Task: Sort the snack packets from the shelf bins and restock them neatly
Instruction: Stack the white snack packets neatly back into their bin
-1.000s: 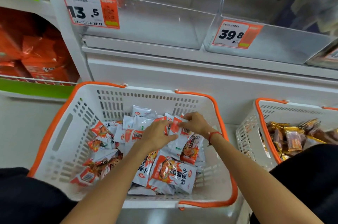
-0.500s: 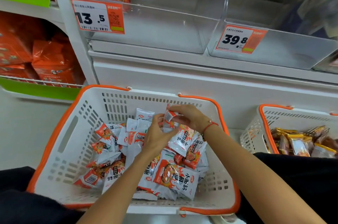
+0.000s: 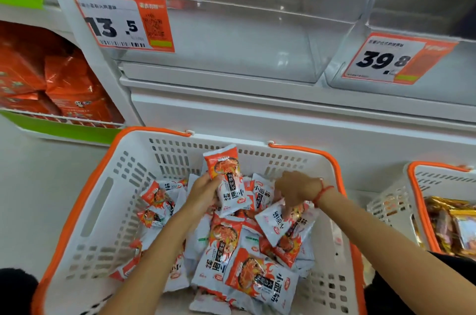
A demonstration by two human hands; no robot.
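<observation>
A: One packet (image 3: pixel 229 183) is gripped upright by the left hand (image 3: pixel 203 192) over the basket (image 3: pixel 103 201); another packet (image 3: pixel 286 227) is pinched by the right hand (image 3: pixel 296 189).

B: It could be dropped if snagged on neighbouring packets.

White basket (image 3: pixel 103 211) with orange rim sits in front of me on the pale floor (image 3: pixel 38 186), loose snack packets (image 3: pixel 260 278) heaped inside. Second white basket (image 3: pixel 386 209) just beside it on my right, gold-wrapped packets (image 3: pixel 453 227) in it. Shelf (image 3: pixel 257 98) above carries two clear bins (image 3: pixel 231 39), price tags 13.5 (image 3: pixel 121 23) and 39.8 (image 3: pixel 386 59) on their fronts.
</observation>
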